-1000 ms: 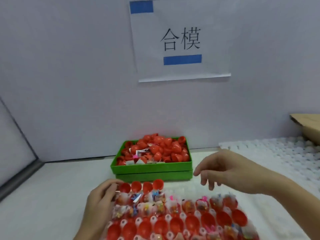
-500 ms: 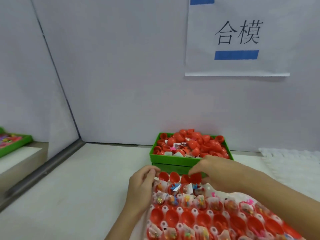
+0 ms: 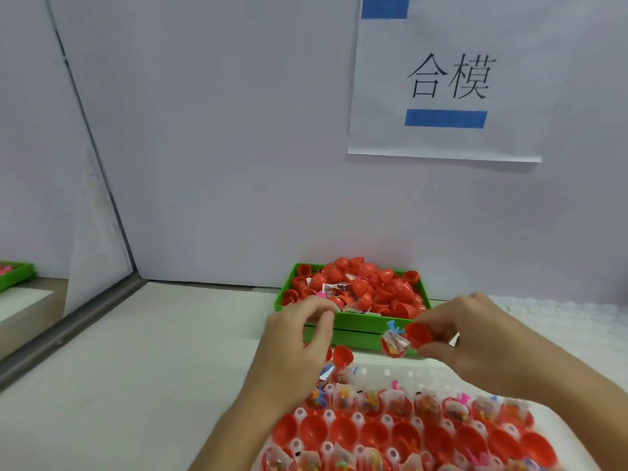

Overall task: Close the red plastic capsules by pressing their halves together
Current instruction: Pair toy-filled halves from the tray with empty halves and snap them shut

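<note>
Red plastic capsule (image 3: pixel 407 338), glossy and hinged open with a crinkly toy packet inside, is now being pinched by the right hand (image 3: pixel 475 338), lifted above the white moulded tray (image 3: pixel 401 373); left hand (image 3: pixel 299 338), loosely curled, is hovering empty before the green box (image 3: pixel 353 322).

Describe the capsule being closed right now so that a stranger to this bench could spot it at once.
Start at the green box heaped with red capsule halves against the back wall. Just in front of its near edge, raised above the white tray, the right hand pinches an open red capsule. Unlike the halves sitting in the tray's rows, it is held in the air, with a clear toy packet bulging from one half.
</note>
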### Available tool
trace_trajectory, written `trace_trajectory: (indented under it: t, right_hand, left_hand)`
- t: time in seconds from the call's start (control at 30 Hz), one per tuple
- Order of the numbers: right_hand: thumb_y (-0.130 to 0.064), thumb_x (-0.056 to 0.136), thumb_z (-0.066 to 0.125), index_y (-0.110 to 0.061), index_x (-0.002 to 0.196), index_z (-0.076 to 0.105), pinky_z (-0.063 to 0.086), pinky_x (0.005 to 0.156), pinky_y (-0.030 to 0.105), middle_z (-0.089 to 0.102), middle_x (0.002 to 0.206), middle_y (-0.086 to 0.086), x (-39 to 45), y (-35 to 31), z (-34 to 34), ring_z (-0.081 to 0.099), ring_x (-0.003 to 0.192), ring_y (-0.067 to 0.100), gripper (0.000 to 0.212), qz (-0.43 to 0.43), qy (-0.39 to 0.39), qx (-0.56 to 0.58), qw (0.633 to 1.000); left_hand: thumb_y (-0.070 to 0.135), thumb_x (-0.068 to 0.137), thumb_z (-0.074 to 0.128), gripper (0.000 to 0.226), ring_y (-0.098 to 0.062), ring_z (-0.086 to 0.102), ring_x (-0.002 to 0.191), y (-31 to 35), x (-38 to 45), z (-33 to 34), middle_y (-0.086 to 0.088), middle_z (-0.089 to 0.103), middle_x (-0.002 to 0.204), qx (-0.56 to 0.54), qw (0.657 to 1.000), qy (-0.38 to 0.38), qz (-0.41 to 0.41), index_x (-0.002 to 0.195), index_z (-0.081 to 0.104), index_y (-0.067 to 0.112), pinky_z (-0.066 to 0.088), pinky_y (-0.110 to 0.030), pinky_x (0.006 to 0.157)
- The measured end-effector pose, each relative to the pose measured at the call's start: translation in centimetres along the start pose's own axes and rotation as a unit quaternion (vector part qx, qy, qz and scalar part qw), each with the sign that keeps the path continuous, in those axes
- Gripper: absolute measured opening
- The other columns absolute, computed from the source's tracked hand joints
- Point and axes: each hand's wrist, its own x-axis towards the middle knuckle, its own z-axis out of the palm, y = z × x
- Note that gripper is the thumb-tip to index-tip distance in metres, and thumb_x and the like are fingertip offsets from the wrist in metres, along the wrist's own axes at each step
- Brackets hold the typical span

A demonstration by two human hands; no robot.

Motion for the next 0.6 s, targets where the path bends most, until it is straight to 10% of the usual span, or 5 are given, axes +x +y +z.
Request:
trace_trajectory:
  t: [0.17, 0.33, 0.6]
  right_hand:
    - [-0.039, 0.086, 0.067, -0.015, 0.085, 0.071, 0.053, 0.069, 0.043, 0.07, 0.075, 0.007, -1.2, -0.9, -1.0, 0.061, 0.068, 0.024, 0.024, -0.013, 0.021, 0.032, 0.999]
    - [-0.04, 0.087, 0.066, -0.016, 0.085, 0.072, 0.053, 0.068, 0.043, 0.07, 0.074, 0.006, -1.7, -1.3, -1.9, 0.062, 0.068, 0.023, 0.024, -0.021, 0.055, 0.047, 0.997]
    - [-0.02, 0.081, 0.079, -0.029, 0.1, 0.06, 0.059, 0.072, 0.031, 0.075, 0.088, -0.001, -1.5, -1.1, -2.2, 0.072, 0.08, 0.014, 0.027, 0.027, 0.041, 0.317, 0.947]
  left_hand:
    - [0.07, 0.061, 0.071, 0.061, 0.003, 0.064, 0.09, 4.1, -1.3, 2.5, 0.023, 0.061, 0.107, -0.011, 0.986, -0.158, -0.048, 0.114, 0.045, 0.057, 0.053, -0.016, 0.075]
    - [0.029, 0.08, 0.081, 0.026, -0.006, 0.069, 0.08, 5.6, 0.3, 3.0, 0.013, 0.07, 0.085, -0.045, 0.994, -0.083, -0.048, 0.094, 0.062, 0.039, 0.058, -0.033, 0.078]
    - [0.015, 0.076, 0.085, 0.029, -0.005, 0.07, 0.072, 6.0, 1.0, 2.7, 0.009, 0.072, 0.08, -0.086, 0.992, -0.065, -0.07, 0.092, 0.068, 0.032, 0.058, -0.02, 0.071]
